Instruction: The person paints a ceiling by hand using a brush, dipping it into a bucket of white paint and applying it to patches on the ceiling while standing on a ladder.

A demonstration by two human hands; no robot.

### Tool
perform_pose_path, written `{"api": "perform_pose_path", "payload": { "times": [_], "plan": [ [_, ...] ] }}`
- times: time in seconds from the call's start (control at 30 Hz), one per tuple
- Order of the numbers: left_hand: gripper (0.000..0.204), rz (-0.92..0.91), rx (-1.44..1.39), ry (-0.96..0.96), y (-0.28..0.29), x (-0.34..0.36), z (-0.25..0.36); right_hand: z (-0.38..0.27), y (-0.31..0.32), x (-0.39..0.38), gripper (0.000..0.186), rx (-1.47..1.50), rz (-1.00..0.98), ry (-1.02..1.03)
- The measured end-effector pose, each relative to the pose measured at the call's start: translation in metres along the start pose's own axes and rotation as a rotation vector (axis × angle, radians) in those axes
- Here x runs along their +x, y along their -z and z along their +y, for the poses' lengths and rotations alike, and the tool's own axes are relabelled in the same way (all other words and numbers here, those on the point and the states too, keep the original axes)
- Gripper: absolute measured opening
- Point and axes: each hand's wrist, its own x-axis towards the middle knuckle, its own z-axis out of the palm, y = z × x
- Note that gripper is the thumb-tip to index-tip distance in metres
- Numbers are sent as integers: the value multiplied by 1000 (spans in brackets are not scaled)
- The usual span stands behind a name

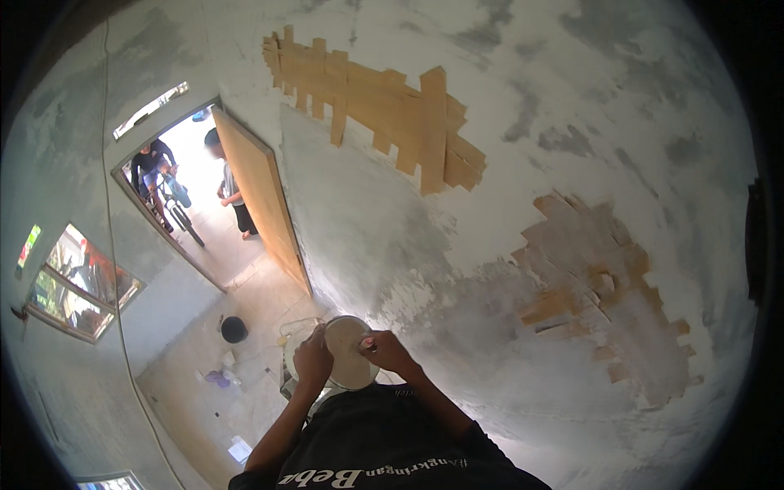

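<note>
In front of my chest is a round tub [341, 319] filled with smooth greyish-beige paste. My left hand [313, 359] is closed over its left rim. At the right side of the tub, my right hand [389, 353] is closed around a small tool; a bit of it shows at the fingers, and its blade cannot be made out. Both forearms reach up from the black shirt [384, 441] I wear. Close on the right rises a wall [425, 269] with grey and white smears of coating.
Brownish-yellow patches [392, 102] cover parts of the wall. A wooden door [257, 188] stands ajar; beyond it are a person [233, 196] and someone on a bicycle [175, 200]. On the tiled floor are a black bucket [233, 329] and a purple bag [217, 378]. A cable [114, 269] runs down the left wall.
</note>
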Motion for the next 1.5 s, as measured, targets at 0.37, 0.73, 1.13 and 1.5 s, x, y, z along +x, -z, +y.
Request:
{"api": "perform_pose_path", "payload": {
  "times": [0.37,0.73,1.13,1.5],
  "plan": [
    [38,5,-62,242,-38,-15,-43,51,-83,17,22,-85,-227,-1],
    [55,-92,9,376,-81,-46,-79,59,-94,-16,23,14,-206,5],
    [67,-518,228,561,-61,-48,-121,59,-117,-32,20,212,-34,-177],
    [63,-336,288,416,-40,-54,-79,38,-112,-12,22,51,8,80]
  ]
}}
